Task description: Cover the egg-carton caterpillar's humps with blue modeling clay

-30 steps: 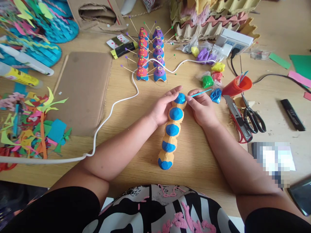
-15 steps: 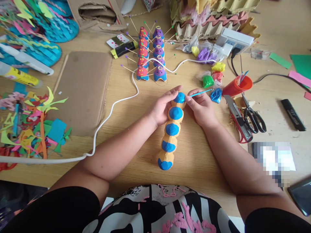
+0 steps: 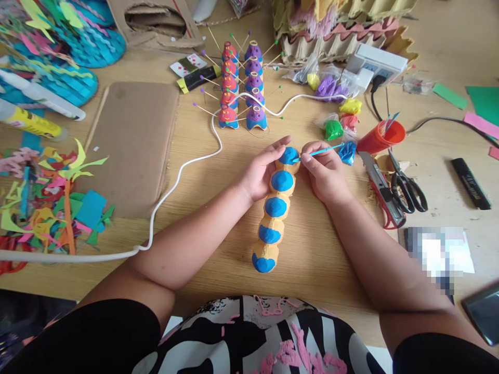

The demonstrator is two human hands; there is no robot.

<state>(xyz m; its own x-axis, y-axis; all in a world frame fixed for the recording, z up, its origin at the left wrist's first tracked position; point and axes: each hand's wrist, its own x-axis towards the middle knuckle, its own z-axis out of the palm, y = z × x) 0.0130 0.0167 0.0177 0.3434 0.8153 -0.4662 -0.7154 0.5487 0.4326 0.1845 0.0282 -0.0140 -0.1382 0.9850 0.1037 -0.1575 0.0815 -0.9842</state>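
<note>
A strip of joined egg-carton cups [image 3: 276,208] lies lengthwise in front of me, coated in orange-yellow with a blue patch on each cup. My left hand [image 3: 262,174] grips its far end from the left, thumb against the top cup. In my right hand [image 3: 323,171] a thin blue modelling tool [image 3: 322,151] is pinched between thumb and fingers. The tool's tip touches the lower right edge of the farthest blue patch [image 3: 289,155]. Some fingers of both hands are hidden.
Beyond my hands stand red and purple egg-carton figures [image 3: 255,117] with pins, crossed by a white cable [image 3: 183,166]. At right are clay bags [image 3: 333,130], an orange cup [image 3: 380,139], a cutter [image 3: 384,192] and scissors [image 3: 409,192]. Cardboard [image 3: 132,145] and paper scraps [image 3: 54,202] lie left.
The modelling tool has shifted in my right hand, and its tip now shows against the far blue patch. My right hand has moved slightly; my left hand keeps its hold.
</note>
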